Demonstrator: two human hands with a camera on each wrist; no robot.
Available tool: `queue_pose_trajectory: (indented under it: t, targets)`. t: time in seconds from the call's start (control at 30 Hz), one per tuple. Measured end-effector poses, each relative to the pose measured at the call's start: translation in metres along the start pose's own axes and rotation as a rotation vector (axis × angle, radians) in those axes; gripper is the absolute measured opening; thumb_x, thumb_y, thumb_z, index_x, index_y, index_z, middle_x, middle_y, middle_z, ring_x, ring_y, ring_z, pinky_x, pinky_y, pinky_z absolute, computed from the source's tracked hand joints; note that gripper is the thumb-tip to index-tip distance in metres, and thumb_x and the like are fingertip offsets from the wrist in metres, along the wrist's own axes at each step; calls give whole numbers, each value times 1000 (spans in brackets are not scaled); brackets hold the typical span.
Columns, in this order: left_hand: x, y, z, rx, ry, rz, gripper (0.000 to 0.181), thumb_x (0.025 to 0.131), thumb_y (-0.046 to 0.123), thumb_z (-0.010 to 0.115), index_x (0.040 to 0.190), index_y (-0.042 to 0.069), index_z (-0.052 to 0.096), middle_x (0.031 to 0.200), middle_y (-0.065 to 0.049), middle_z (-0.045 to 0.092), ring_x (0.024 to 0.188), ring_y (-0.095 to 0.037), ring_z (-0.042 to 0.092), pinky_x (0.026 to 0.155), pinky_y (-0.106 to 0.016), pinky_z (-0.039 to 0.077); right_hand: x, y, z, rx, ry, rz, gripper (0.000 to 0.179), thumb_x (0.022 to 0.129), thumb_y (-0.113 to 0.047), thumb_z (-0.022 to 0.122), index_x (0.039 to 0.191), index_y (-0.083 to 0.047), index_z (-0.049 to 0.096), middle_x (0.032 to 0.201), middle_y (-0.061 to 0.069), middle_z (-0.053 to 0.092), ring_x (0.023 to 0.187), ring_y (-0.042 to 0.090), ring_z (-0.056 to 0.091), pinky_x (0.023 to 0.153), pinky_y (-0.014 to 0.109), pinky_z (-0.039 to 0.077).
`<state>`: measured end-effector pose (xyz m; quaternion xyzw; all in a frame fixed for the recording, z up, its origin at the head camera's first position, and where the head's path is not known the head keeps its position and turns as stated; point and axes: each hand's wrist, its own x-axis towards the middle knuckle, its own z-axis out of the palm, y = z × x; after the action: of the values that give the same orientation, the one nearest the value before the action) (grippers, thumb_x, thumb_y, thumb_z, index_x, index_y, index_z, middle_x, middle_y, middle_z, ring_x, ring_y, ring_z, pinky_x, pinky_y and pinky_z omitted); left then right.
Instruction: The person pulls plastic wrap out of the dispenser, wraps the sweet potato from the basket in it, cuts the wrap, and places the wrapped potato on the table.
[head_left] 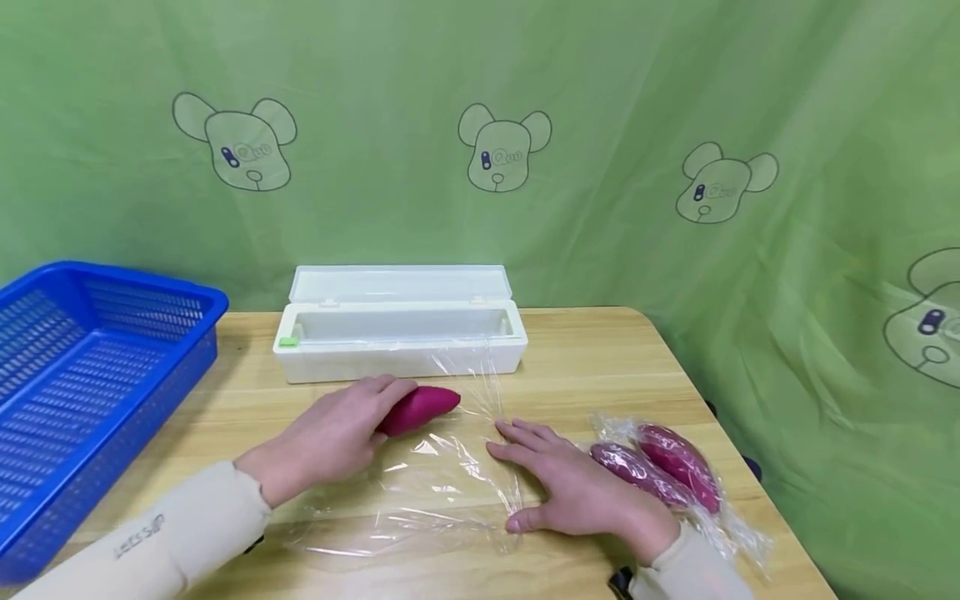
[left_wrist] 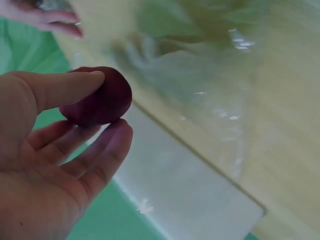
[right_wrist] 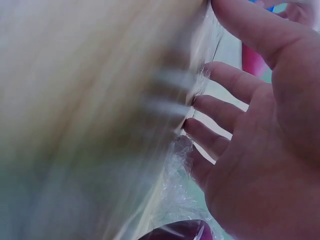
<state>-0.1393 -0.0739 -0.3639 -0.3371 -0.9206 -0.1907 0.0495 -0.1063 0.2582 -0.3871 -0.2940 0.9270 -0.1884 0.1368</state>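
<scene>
A purple sweet potato [head_left: 423, 408] is gripped by my left hand [head_left: 341, 429] over the plastic wrap. In the left wrist view, the thumb lies on one side of the sweet potato [left_wrist: 112, 97] and the fingertips on the other. The clear plastic wrap [head_left: 427, 492] lies creased on the table, stretching back to the front of a white wrap dispenser [head_left: 397, 364]. With its fingers spread, my right hand [head_left: 573, 483] touches the wrap's bunched right edge. In the right wrist view, the fingertips of the right hand [right_wrist: 255, 130] meet the film and table.
Two purple sweet potatoes [head_left: 678, 458] wrapped in plastic lie at the right, close to the right forearm. At the left stands a blue plastic basket [head_left: 202, 321]. The dispenser's lid [head_left: 401, 283] is raised. A green curtain [head_left: 600, 250] hangs behind the wooden table [head_left: 592, 358].
</scene>
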Motion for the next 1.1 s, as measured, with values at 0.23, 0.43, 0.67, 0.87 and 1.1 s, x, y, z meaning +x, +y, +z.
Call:
queue_pose_trajectory:
  t: [0.23, 0.43, 0.67, 0.87, 1.1]
  targets:
    - [-6, -5, 3, -15, -51, 24, 65, 83, -15, 74, 143, 9, 64, 130, -11, 74, 114, -28, 73, 96, -49, 64, 1, 1, 0, -2, -8, -2, 96, 83, -50, 88, 164, -17, 46, 179, 10, 27, 161, 46, 30, 126, 72, 31]
    - [-11, -1, 3, -50, -76, 64, 66, 83, -11, 78, 144, 13, 65, 131, -9, 76, 115, -28, 75, 97, -49, 64, 3, 0, -1, 4, -9, 4, 96, 83, -49, 88, 164, -17, 46, 179, 10, 26, 162, 46, 29, 126, 73, 30]
    - [-16, 0, 9, -93, -64, 59, 65, 86, -12, 73, 145, 13, 63, 132, -8, 76, 113, -27, 76, 98, -48, 64, 1, -1, 0, 15, -10, 14, 96, 83, -50, 87, 164, -18, 46, 179, 9, 26, 162, 46, 29, 126, 73, 30]
    - [-26, -10, 8, -163, -44, -8, 73, 86, -12, 76, 153, 9, 57, 143, -14, 70, 130, -35, 70, 110, -53, 58, 0, 1, 0, 23, -12, 20, 97, 83, -50, 88, 164, -17, 46, 179, 9, 25, 162, 47, 29, 125, 73, 30]
    - [-56, -27, 3, -85, 16, -66, 61, 85, 1, 86, 143, 8, 66, 142, -14, 70, 131, -37, 67, 110, -57, 56, 1, 1, 0, 34, -12, 15, 97, 83, -51, 87, 164, -18, 46, 180, 8, 25, 162, 46, 28, 126, 74, 29]
